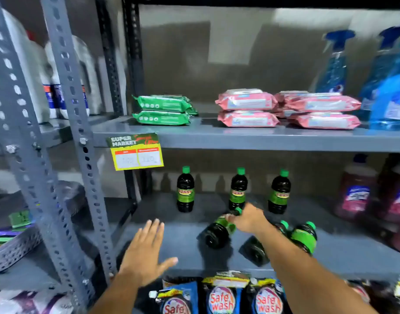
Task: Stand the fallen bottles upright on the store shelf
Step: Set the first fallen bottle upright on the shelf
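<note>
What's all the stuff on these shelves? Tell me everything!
Standing bottles: three, dark with green caps, middle shelf, back.
Fallen bottles: three, same kind, middle shelf, front.
Green packs: two or more, upper shelf, left.
Pink packs: four or more, stacked, upper shelf.
Spray bottles: about three, blue, upper right.
Price tag: one, yellow, shelf edge.
Soap pouches: several, blue, bottom.
Left hand: open, empty.
Right hand: gripping a fallen bottle.

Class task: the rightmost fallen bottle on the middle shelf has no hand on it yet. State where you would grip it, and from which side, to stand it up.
Grip the fallen bottle high on its body, just under the green cap, coming from above and the front. It lies base towards the viewer and cap towards the back, so it probably pivots upright on its base.
</note>
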A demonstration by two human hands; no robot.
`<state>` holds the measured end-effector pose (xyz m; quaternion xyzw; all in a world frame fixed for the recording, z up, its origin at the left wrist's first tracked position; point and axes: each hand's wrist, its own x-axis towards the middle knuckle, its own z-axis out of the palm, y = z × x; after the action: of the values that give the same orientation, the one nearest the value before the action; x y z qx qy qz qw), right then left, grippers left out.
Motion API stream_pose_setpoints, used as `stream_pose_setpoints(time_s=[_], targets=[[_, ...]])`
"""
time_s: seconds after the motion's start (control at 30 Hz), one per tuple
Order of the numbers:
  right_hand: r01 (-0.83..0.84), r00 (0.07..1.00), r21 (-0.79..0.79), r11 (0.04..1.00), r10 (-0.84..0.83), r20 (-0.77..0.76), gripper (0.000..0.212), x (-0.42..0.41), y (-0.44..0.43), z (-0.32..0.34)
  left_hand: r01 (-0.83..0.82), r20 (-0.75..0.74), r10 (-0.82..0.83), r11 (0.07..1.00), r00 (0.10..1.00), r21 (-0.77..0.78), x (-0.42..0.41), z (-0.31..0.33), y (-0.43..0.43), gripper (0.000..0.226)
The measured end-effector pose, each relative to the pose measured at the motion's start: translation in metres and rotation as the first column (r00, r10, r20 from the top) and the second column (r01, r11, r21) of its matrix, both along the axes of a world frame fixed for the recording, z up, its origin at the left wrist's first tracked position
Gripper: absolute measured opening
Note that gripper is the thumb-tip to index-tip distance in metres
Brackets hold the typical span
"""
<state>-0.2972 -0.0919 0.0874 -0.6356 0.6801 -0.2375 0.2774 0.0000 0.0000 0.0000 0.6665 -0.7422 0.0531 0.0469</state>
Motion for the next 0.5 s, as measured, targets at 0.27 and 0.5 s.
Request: stream_pose_setpoints(time_s=[0.27, 0.5], targets=[[0.374, 0.772, 0.286, 0.882, -0.467, 0.432, 0.057, 0.047, -0.058, -0.072, 0.024, -0.020, -0.021, 0.984, 1.000, 0.179, 0.033, -0.060, -0.032, 0.134], [0.480, 0.741, -0.144, 0.865, -0.312, 0.595, 0.052, 0.092, -0.035, -0.086, 0.026, -0.041, -0.020, 0.988, 0.999, 0.150, 0.035, -0.076, -0.033, 0.136]])
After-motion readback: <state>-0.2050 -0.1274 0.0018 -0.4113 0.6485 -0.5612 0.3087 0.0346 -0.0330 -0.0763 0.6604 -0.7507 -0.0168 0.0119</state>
